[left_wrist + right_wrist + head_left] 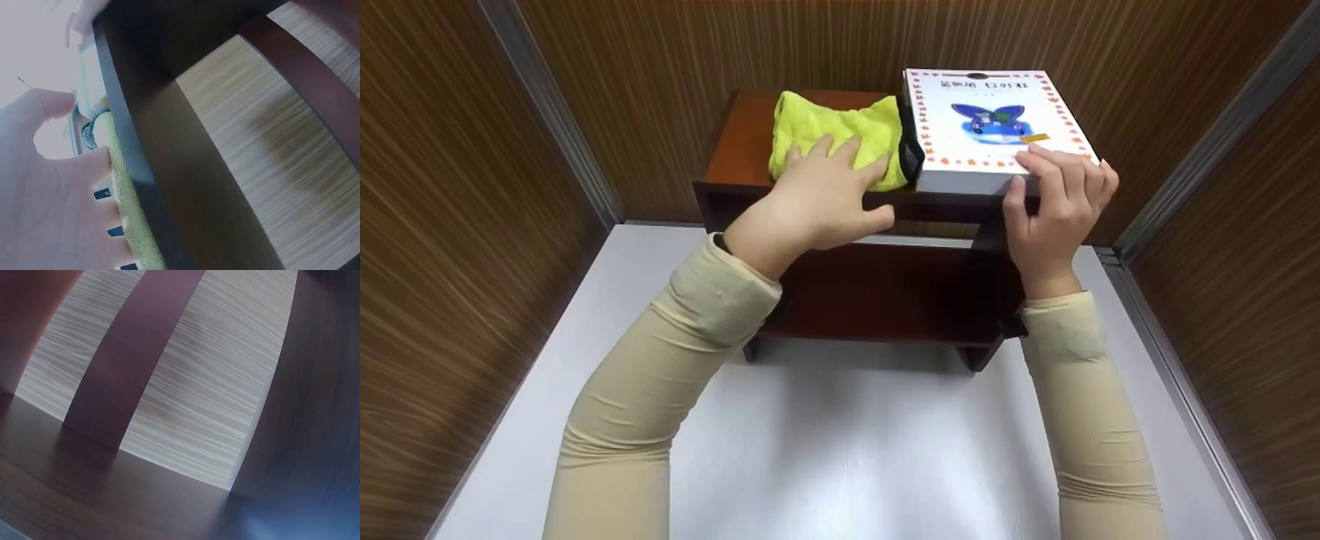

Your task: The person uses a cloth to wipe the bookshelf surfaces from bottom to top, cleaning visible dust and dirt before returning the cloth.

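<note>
A bright yellow-green cloth (840, 124) with a black edge lies folded on top of a small brown wooden shelf (746, 142). My left hand (825, 191) rests on it, fingers spread and thumb out to the side. From the left wrist view, the left palm (50, 208) faces the camera and the fingertips touch the cloth (135, 219). Right beside the cloth is a thick white book (990, 112) with a blue butterfly on its cover. My right hand (1057, 202) holds its front right corner, fingers bent over the cover and thumb against the front side.
The shelf's lower board (885, 292) sits beneath the top. It stands on a white surface (847, 442), backed and flanked by wood-grain panels (660, 52) with metal corner strips. The right wrist view shows dark shelf panels (124, 365) and no hand.
</note>
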`<state>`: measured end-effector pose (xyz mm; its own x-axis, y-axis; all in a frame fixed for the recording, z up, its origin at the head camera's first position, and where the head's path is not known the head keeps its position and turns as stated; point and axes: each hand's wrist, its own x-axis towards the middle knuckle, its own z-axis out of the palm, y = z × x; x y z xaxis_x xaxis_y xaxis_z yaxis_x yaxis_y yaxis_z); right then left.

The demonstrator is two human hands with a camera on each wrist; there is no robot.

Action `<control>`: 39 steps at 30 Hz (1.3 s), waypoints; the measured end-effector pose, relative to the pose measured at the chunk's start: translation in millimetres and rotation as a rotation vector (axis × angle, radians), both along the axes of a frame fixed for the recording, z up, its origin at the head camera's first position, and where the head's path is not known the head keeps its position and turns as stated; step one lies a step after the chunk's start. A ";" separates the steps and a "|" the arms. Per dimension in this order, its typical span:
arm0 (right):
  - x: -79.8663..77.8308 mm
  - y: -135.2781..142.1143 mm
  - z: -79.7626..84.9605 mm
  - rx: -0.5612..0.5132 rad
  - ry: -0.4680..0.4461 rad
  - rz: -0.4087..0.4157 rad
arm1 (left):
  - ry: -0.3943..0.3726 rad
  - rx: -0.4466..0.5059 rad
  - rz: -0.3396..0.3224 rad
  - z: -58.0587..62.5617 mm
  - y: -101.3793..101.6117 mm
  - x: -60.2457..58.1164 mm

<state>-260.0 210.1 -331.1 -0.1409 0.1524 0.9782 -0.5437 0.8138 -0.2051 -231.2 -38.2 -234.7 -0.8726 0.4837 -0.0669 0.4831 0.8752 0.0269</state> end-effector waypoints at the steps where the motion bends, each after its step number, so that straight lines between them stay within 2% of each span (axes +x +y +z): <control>1: -0.7 0.0 0.0 0.000 0.000 0.001 | 0.006 -0.006 -0.001 -0.3 -0.2 2.0; 6: -2.4 -0.7 -0.5 -0.007 0.006 -0.001 | 0.034 -0.020 -0.006 -3.6 -1.0 7.1; 12: 2.2 -3.3 4.3 -0.025 0.016 -0.004 | -0.004 0.012 -0.016 0.9 -2.4 -2.2; 15: 4.9 -5.0 8.8 -0.030 0.018 0.002 | -0.029 0.030 -0.014 5.2 -2.7 -13.1; 19: 5.6 -5.7 8.9 -0.029 0.016 0.005 | -0.055 0.048 0.006 6.6 -1.9 -34.9; 24: 3.5 -5.4 3.6 -0.021 0.013 0.009 | -0.100 0.049 0.057 4.8 3.1 -63.5; 28: 1.7 -4.6 2.2 -0.018 0.020 0.010 | -0.126 0.045 0.100 6.8 8.3 -80.5; 34: -2.0 1.2 -2.0 0.001 -0.004 0.002 | -0.143 0.044 0.152 8.0 16.3 -99.0; 39: -3.0 3.5 -1.7 0.008 -0.012 0.003 | -0.118 0.051 0.172 6.3 19.0 -105.1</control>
<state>-263.0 213.6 -332.7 -0.1535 0.1442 0.9776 -0.5434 0.8140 -0.2053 -336.4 -19.3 -228.4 -0.9301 0.3341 -0.1529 0.3179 0.9404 0.1211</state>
